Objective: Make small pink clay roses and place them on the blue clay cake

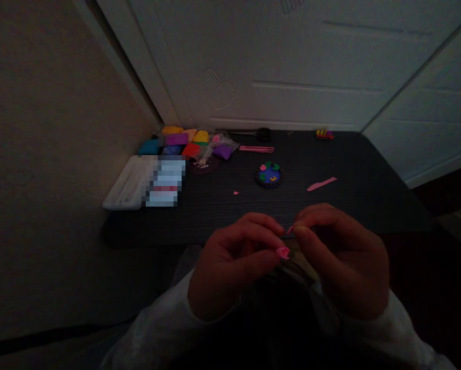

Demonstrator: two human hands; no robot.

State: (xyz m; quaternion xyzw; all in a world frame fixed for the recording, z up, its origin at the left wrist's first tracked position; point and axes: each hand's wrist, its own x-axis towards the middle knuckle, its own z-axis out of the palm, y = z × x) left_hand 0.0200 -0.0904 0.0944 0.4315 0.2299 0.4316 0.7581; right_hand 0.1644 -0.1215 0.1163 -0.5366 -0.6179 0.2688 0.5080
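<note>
At far left sit a white tray [128, 182] and a panel [167, 182] blurred into blocks, then coloured packets [176, 139]. My left hand [230, 267] is half curled, thumb and fingertips pinching a small pink rosette [283, 252] in front of the table's [157, 223] near edge. Beyond it lies a blue disc [269, 185] with a dark rim. My right hand [349, 262] has thumb and forefinger nipped together on a pink sliver [290, 229]; a pink knife [322, 184] lies beyond. I judge I'm building up petals; adding this one calls for light, exact pressure. My fingertips hide most of the sliver, and the darkness below my hands swallows detail.
</note>
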